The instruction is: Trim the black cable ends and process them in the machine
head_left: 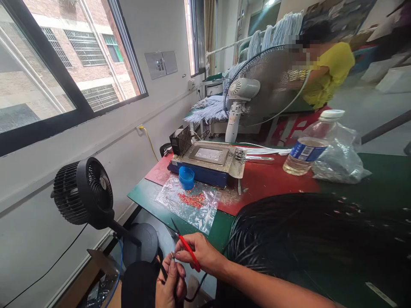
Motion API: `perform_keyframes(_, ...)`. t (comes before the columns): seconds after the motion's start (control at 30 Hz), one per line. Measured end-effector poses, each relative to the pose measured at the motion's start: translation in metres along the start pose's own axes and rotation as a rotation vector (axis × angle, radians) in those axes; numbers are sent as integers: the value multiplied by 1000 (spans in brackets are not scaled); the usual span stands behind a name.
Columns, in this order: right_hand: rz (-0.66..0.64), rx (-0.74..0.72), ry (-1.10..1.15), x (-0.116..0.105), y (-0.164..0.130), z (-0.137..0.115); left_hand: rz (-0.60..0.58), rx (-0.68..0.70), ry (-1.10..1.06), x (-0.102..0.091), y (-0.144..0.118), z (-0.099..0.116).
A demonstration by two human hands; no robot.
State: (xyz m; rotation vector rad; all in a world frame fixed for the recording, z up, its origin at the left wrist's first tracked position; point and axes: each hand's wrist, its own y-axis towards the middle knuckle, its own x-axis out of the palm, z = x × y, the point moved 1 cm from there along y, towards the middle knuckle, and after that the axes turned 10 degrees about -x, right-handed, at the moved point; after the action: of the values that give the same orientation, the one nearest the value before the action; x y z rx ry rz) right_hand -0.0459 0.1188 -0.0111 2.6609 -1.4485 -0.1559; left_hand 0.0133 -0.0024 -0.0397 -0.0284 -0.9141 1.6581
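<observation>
White wall (163,100) beside a green surface (141,196) that is partly covered by a red sheet (266,182). Just off the near edge of the surface, a black cable (163,271) is held in the left hand (169,284), whose fingers are clamped on it, coloured wires showing at the tip. The right hand (204,255) has its fingers closed around a red-handled tool (190,251), dark point directed away; whether its thumb touches the cable cannot be told. Along the near edge, toward the left corner, lies a clear plastic bag (205,218) bearing red and yellow scraps (192,200) and a blue cup (186,178). A bundle of black cables (257,231) occupies the near right part. Toward the far edge stand a blue boxy device (199,174), a small square fan (180,141) at its left end, and, farther right, a labelled bottle (306,149). Beyond the far edge: a standing fan (236,107) and a person in yellow (334,70).
</observation>
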Motion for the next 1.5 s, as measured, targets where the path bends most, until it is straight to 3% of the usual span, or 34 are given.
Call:
perform_keyframes(0.07,35,-125,-191,1,-1,2,-32,-30,-6,0,-1,0)
perform_keyframes(0.2,117,-630,-716,6,-4,4,-111,-181,-94,1,-5,2)
perform_keyframes(0.3,151,-779,-843,8,-5,4,-155,-260,-122,1,-7,5)
perform_keyframes(0.4,137,-758,-786,6,-5,3,-256,-326,-108,-2,-8,9)
perform_keyframes(0.5,88,-587,-579,3,-2,1,-290,-327,-79,-6,-7,12)
perform_keyframes(0.67,43,-186,-181,-4,2,1,-60,-75,41,-7,-7,12)
perform_keyframes(0.73,-1,-96,-67,-4,2,1,32,15,130,-4,-9,12)
perform_keyframes(0.83,-36,-20,15,-3,2,2,73,75,242,1,-13,11)
perform_keyframes(0.93,-47,-51,-47,-3,1,0,84,65,262,1,-14,10)
perform_keyframes(1.0,-42,-179,-197,-3,1,-1,63,13,257,-2,-13,12)
perform_keyframes(1.13,-75,-521,-526,-1,-1,-2,-96,-209,255,-10,-12,18)
perform_keyframes(1.2,-116,-575,-568,-1,-1,-2,-173,-271,266,-13,-14,22)
perform_keyframes(1.3,-202,-511,-490,-2,-1,0,-190,-267,324,-17,-16,23)
perform_keyframes(1.37,-232,-419,-441,-2,0,3,-143,-182,397,-18,-16,22)
perform_keyframes(1.5,-85,-225,-450,-6,2,5,-5,2,522,-18,-15,17)
